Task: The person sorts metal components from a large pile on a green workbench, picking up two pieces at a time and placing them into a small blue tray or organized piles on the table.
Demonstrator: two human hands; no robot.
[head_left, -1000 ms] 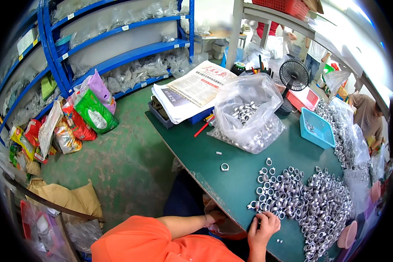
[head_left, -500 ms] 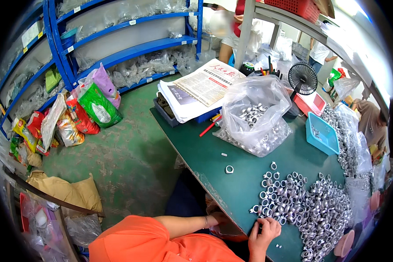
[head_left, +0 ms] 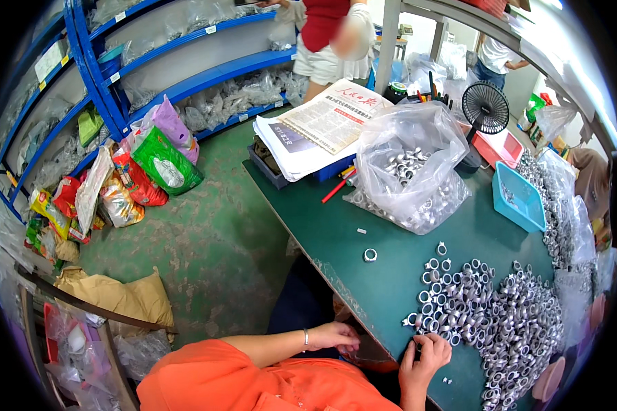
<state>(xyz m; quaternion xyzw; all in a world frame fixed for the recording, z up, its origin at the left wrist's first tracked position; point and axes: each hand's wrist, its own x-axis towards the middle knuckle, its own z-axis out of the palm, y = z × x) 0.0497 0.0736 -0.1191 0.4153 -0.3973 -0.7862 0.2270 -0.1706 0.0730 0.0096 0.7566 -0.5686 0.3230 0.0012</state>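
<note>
My left hand (head_left: 335, 336), a bracelet on its wrist, is beside the near table edge. Its fingers are loosely bent and apart, with nothing visible in them. My right hand (head_left: 428, 355) rests at the table edge, fingers curled and thumb drawn in. A small dark bit shows between thumb and fingers, too small to name. Just beyond this hand spreads a pile of grey metal rings (head_left: 521, 322) with small side lugs. One single ring (head_left: 370, 255) lies apart, near a small white piece (head_left: 361, 231). Tiny silvery bits (head_left: 447, 380) lie right of my right hand.
On the green table (head_left: 322, 236) stand a clear bag (head_left: 418, 175) of metal parts, a blue basin (head_left: 519, 198), a black fan (head_left: 485, 108) and newspapers (head_left: 336, 120). Blue shelves (head_left: 199, 85) and filled sacks (head_left: 164, 161) line the left. A person in red stands behind the table.
My left hand has come out from beneath the table edge into fuller view. My right hand stays by the rings, fingers still curled. The person in red has moved left into view.
</note>
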